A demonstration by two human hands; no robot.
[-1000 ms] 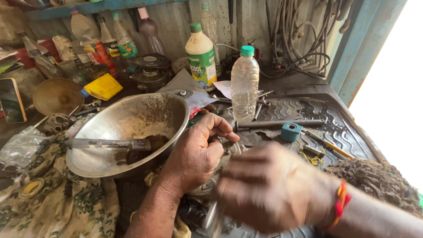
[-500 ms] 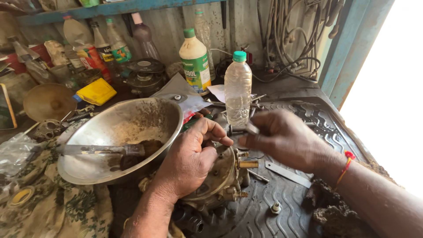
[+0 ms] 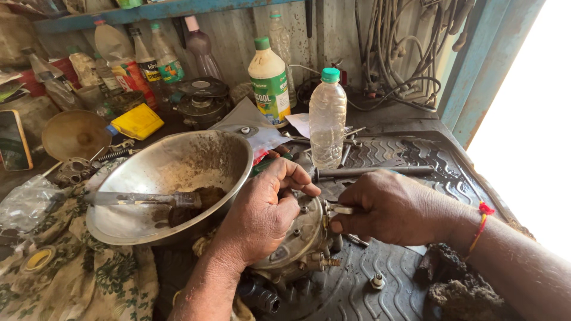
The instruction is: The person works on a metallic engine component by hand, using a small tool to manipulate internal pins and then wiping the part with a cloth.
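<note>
So, a grimy round metal housing (image 3: 297,241) is pinned down on the ribbed rubber mat (image 3: 410,166) near the front edge of the counter (image 3: 392,116). The left hand (image 3: 262,217) is laid over the top of it, fingers curled and pressing on the casting. The right hand (image 3: 389,208) is closed around a small flat wrench (image 3: 340,208), and the wrench tip is set against the housing's right side, just under the left fingertips.

Space is pretty tight here. A big steel bowl (image 3: 172,178) is crowded right up against the left hand, its rim nearly touching the wrist, with a dirty brush (image 3: 148,199) lying inside. A clear plastic bottle (image 3: 327,119) is stood just behind the hands, and a long dark rod (image 3: 372,172) is laid across the mat between the bottle and the right knuckles. A loose nut (image 3: 376,279) is seen on the mat near the front, beside some dark crumbly stuff (image 3: 458,291).

Open mat is only really left to the right rear, toward the blue door frame (image 3: 488,65). The left side is taken up by a patterned cloth (image 3: 89,285) and clutter.
</note>
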